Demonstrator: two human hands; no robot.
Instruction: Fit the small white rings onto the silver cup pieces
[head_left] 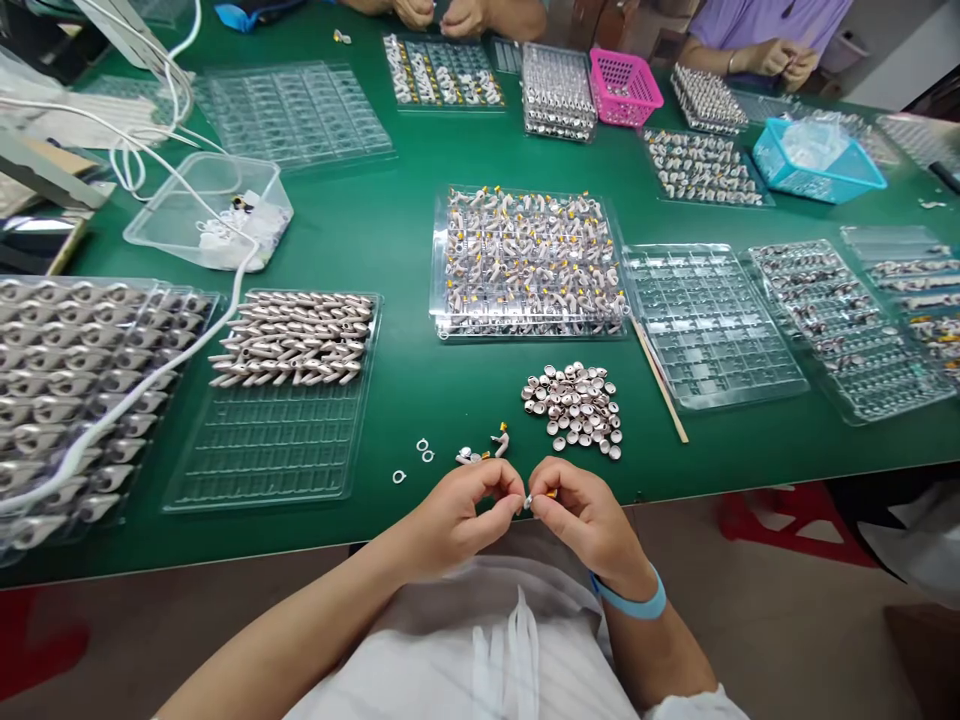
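Presently, the right hand (589, 515) is pinching a small yellow-tipped part (529, 501) at the near edge of the desk (405, 380). The left hand (469, 515) is meeting its pale end, thumb and forefinger drawn narrow; whether it is gripping cannot be told. From the hands, at 12 o'clock, a clear tray (438, 265) is carrying rows of curled, yellow-tipped pieces (536, 260). At 10 o'clock, a ribbed plastic tray (270, 450) is holding slim, smooth beige pieces (300, 335) in its far half; beyond it, a translucent box (169, 215) is containing thin white items (225, 235). Between 1 and 2 o'clock, a blue tub (817, 185) is holding crumpled clear film (814, 142). Glossy, dished discs (574, 410) are lying heaped at 1 o'clock; three flat white rings (423, 445) are lying near 10 o'clock.
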